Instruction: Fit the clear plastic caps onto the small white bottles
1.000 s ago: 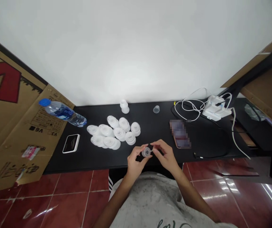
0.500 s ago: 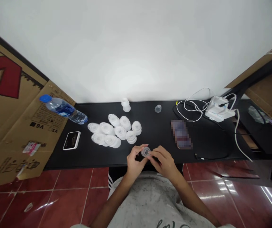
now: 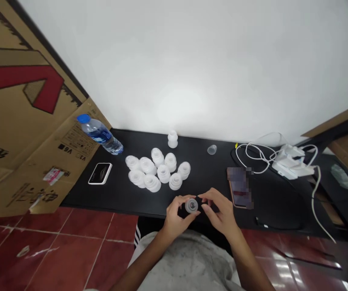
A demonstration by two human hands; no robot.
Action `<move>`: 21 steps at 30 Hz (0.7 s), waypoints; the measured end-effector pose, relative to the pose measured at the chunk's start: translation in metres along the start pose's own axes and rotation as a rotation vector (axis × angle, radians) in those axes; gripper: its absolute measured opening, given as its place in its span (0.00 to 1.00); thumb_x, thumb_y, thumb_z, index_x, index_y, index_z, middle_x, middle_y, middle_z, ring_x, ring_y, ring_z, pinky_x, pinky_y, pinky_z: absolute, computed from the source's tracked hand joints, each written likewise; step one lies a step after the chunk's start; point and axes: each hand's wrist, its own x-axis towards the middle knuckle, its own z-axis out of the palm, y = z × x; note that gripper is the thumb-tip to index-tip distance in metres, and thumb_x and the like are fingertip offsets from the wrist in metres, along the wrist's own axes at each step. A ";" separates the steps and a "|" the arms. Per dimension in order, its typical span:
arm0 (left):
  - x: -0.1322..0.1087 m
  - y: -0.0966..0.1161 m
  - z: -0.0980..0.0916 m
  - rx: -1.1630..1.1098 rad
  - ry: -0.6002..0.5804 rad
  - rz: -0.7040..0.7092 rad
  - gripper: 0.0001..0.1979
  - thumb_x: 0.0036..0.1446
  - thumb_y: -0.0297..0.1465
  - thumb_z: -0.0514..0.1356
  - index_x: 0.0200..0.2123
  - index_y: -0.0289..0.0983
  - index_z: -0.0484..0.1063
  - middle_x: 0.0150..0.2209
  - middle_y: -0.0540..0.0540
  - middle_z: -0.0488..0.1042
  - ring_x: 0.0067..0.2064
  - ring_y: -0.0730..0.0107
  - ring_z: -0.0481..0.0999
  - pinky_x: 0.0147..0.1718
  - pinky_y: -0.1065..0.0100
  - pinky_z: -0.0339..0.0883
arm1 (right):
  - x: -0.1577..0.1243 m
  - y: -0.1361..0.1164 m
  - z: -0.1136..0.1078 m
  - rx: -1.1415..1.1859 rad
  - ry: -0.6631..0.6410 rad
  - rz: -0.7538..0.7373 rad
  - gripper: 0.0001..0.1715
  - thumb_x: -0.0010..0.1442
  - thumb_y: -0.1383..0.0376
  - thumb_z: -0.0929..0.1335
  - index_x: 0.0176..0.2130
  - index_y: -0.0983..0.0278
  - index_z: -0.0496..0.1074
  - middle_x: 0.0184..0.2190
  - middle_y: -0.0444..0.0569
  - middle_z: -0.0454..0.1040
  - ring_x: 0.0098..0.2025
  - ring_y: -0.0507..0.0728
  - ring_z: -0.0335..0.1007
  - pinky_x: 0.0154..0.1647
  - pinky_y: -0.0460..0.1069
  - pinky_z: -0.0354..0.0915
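Translucent plastic stepped cap (image 3: 191,205) is held between both hands in front of the torso, at the front edge of the black tabletop (image 3: 201,178). Its round end is turned up toward the camera. Left hand (image 3: 177,216) is half closed, with the fingers curled round the cap's left side. Right hand (image 3: 219,212) is partly open, and the cap's right side is pinched lightly by its fingertips (image 3: 206,196).

Against half a second earlier, the cap sits lower in view and the whole scene is tilted by head movement.

Beyond the hands, a cluster of white stepped caps (image 3: 158,171) is laid out on the tabletop, several of them stacked. One more stack of white caps (image 3: 172,139) stands near the wall, with a small clear cup (image 3: 212,149) to its right. To the left, a water bottle (image 3: 99,134) with a blue lid lies on its side, and a white-rimmed black power bank (image 3: 100,173) lies flat. To the right is a smartphone (image 3: 239,188), partly pixelated. White cables (image 3: 253,153) run from a white charger block (image 3: 289,161) behind it. A cardboard sheet (image 3: 25,81) leans at the left end, and red floor tiles (image 3: 64,258) show below.
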 end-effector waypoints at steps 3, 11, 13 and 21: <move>-0.001 0.000 -0.001 0.063 -0.049 -0.033 0.21 0.62 0.35 0.73 0.55 0.41 0.73 0.51 0.41 0.85 0.47 0.58 0.86 0.43 0.62 0.78 | 0.041 0.002 -0.017 -0.108 -0.025 0.037 0.08 0.77 0.63 0.68 0.50 0.59 0.79 0.36 0.47 0.79 0.34 0.57 0.75 0.37 0.51 0.71; 0.000 0.002 -0.004 0.065 -0.144 0.021 0.16 0.67 0.32 0.67 0.57 0.41 0.76 0.47 0.41 0.84 0.47 0.57 0.84 0.49 0.59 0.79 | 0.201 0.054 0.022 -0.389 -0.303 0.100 0.30 0.72 0.59 0.71 0.69 0.61 0.67 0.59 0.61 0.77 0.60 0.70 0.76 0.62 0.64 0.71; -0.001 0.003 -0.005 0.059 -0.147 0.001 0.17 0.68 0.32 0.66 0.59 0.41 0.76 0.48 0.41 0.83 0.47 0.58 0.84 0.49 0.59 0.79 | 0.226 0.077 0.047 -0.349 -0.335 0.132 0.43 0.64 0.59 0.76 0.72 0.62 0.64 0.70 0.64 0.69 0.72 0.75 0.64 0.72 0.69 0.61; -0.002 0.004 -0.011 -0.078 -0.157 -0.055 0.19 0.75 0.36 0.61 0.66 0.42 0.71 0.61 0.37 0.80 0.61 0.52 0.82 0.61 0.53 0.74 | 0.215 0.135 0.080 0.185 -0.111 0.375 0.33 0.54 0.44 0.79 0.49 0.57 0.68 0.49 0.51 0.83 0.54 0.65 0.80 0.58 0.63 0.75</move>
